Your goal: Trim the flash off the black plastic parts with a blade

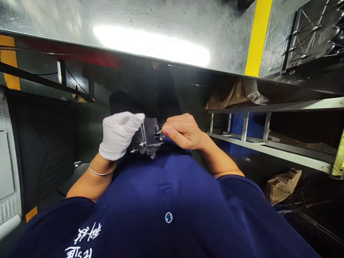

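Observation:
A black plastic part (151, 133) with ribs and small round bosses is held in front of the dark blue shirt, below the table's edge. My left hand (118, 135), in a white glove, is closed on the part's left side, thumb and fingers at its upper left corner. Bare and closed, my right hand (184, 131) is at the part's right side. A thin, light-coloured piece (160, 132) sticks out from between its thumb and forefinger toward the part; the rest of that piece is hidden by the fingers.
A metal table (172, 21) with a yellow stripe (258, 36) spans the top. Black ribbed housings (314, 32) lie at its right. Below right stand a pale metal rack (285, 148) and a crumpled brown bag (284, 185). A grey panel (6, 165) is at far left.

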`<state>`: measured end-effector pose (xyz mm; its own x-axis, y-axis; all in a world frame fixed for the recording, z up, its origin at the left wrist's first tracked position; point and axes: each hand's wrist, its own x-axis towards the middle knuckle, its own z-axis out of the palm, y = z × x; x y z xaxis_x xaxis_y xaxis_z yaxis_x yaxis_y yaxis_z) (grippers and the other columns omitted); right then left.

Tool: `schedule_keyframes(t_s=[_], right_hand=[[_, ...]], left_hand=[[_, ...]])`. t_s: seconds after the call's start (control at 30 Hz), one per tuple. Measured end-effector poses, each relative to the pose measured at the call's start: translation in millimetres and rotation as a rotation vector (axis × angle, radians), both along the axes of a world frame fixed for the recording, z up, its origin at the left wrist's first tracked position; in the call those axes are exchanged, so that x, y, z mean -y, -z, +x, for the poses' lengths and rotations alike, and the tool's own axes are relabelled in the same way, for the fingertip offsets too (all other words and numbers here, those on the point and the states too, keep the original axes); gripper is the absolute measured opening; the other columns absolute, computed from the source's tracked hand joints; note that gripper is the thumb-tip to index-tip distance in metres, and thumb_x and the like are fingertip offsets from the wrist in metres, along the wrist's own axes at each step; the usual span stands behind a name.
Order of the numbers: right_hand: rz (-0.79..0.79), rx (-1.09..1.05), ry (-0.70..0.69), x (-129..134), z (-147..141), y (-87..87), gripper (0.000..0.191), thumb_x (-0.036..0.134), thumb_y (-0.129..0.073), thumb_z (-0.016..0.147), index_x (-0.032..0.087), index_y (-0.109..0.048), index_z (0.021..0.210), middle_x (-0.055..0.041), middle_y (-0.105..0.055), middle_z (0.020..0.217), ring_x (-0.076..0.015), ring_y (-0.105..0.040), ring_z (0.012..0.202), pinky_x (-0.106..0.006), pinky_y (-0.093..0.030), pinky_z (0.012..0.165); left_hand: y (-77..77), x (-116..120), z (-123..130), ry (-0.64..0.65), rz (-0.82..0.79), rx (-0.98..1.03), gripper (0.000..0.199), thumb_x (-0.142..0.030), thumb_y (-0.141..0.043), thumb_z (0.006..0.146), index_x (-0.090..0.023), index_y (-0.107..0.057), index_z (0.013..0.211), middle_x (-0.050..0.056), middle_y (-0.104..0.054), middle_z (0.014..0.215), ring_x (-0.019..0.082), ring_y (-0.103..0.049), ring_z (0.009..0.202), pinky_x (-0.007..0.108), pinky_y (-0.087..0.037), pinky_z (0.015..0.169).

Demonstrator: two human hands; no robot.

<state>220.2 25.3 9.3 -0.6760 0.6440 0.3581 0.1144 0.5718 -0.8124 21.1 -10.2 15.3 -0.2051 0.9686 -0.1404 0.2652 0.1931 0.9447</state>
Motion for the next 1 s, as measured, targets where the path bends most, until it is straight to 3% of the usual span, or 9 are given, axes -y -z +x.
schedule_keyframes(t_s=[0.1, 0.17, 0.23, 0.37, 0.5, 0.67, 0.83, 1.0], right_hand=[[-0.204, 0.008, -0.189, -4, 8, -4.1, 0.043, 0.031, -0.040, 0.103, 0.015, -0.055, 0.065, 0.0032, -0.049, 0.057, -0.0047, -0.044, 0.051, -0.018, -0.037, 0.054], [-0.337, -0.026, -0.287, -5, 13, -5.5, 0.045, 0.036, -0.039, 0.103, 0.014, -0.058, 0.068, 0.0038, -0.048, 0.056, -0.0042, -0.043, 0.050, -0.018, -0.038, 0.054], [-0.381, -0.093, -0.262, -5, 16, -4.9, 0.047, 0.039, -0.038, 0.104, 0.014, -0.060, 0.071, 0.0034, -0.050, 0.056, -0.0045, -0.046, 0.050, -0.018, -0.040, 0.055], [-0.136, -0.061, -0.041, -5, 12, -0.5, 0.042, 0.048, -0.048, 0.098, 0.013, -0.062, 0.078, 0.0019, -0.053, 0.063, -0.0060, -0.045, 0.053, -0.020, -0.036, 0.053], [0.073, 0.060, -0.039, -7, 4, -0.8, 0.047, 0.059, -0.059, 0.088, 0.014, -0.060, 0.076, 0.0032, -0.049, 0.063, -0.0072, -0.043, 0.055, -0.022, -0.032, 0.053], [0.142, 0.103, -0.068, -8, 2, -4.4, 0.053, 0.059, -0.056, 0.090, 0.017, -0.050, 0.059, 0.0047, -0.040, 0.057, -0.0073, -0.036, 0.052, -0.023, -0.026, 0.052], [0.192, 0.120, -0.006, -7, 1, -3.5, 0.049, 0.057, -0.055, 0.092, 0.017, -0.051, 0.063, 0.0040, -0.043, 0.058, -0.0082, -0.039, 0.055, -0.023, -0.027, 0.054], [0.162, 0.158, -0.053, -6, 1, -3.8, 0.052, 0.060, -0.049, 0.094, 0.018, -0.049, 0.064, 0.0038, -0.042, 0.059, -0.0084, -0.039, 0.055, -0.023, -0.027, 0.053]], left_hand=[[-0.5, 0, 1, 0.035, 0.011, 0.025, 0.041, -0.049, -0.075, 0.072, -0.020, -0.059, 0.048, -0.002, -0.050, 0.045, 0.011, -0.041, 0.043, 0.028, -0.032, 0.040], [-0.9, -2, 0, 0.042, 0.018, 0.023, 0.041, -0.047, -0.075, 0.073, -0.020, -0.057, 0.047, -0.003, -0.047, 0.044, 0.010, -0.039, 0.043, 0.028, -0.031, 0.040], [-1.5, -5, -2, 0.004, 0.028, -0.006, 0.048, -0.046, -0.073, 0.075, -0.020, -0.047, 0.044, -0.005, -0.038, 0.043, 0.008, -0.033, 0.043, 0.027, -0.028, 0.040], [-2.9, -8, -4, -0.010, 0.024, -0.041, 0.055, -0.048, -0.072, 0.078, -0.020, -0.039, 0.044, -0.005, -0.030, 0.046, 0.007, -0.026, 0.045, 0.027, -0.024, 0.041], [-4.0, -5, -1, 0.044, 0.000, 0.014, 0.055, -0.055, -0.074, 0.074, -0.021, -0.044, 0.043, -0.004, -0.035, 0.043, 0.009, -0.029, 0.043, 0.029, -0.027, 0.039], [-3.2, -5, 2, 0.054, -0.018, 0.039, 0.050, -0.055, -0.074, 0.073, -0.021, -0.051, 0.045, -0.002, -0.042, 0.045, 0.010, -0.033, 0.043, 0.030, -0.028, 0.038], [-3.6, -7, 1, 0.014, -0.021, 0.030, 0.055, -0.054, -0.073, 0.075, -0.022, -0.042, 0.043, -0.004, -0.032, 0.043, 0.009, -0.027, 0.042, 0.030, -0.025, 0.038], [-2.8, -6, 1, 0.033, -0.027, 0.039, 0.057, -0.057, -0.072, 0.075, -0.022, -0.041, 0.044, -0.004, -0.031, 0.045, 0.009, -0.026, 0.043, 0.030, -0.022, 0.038]])
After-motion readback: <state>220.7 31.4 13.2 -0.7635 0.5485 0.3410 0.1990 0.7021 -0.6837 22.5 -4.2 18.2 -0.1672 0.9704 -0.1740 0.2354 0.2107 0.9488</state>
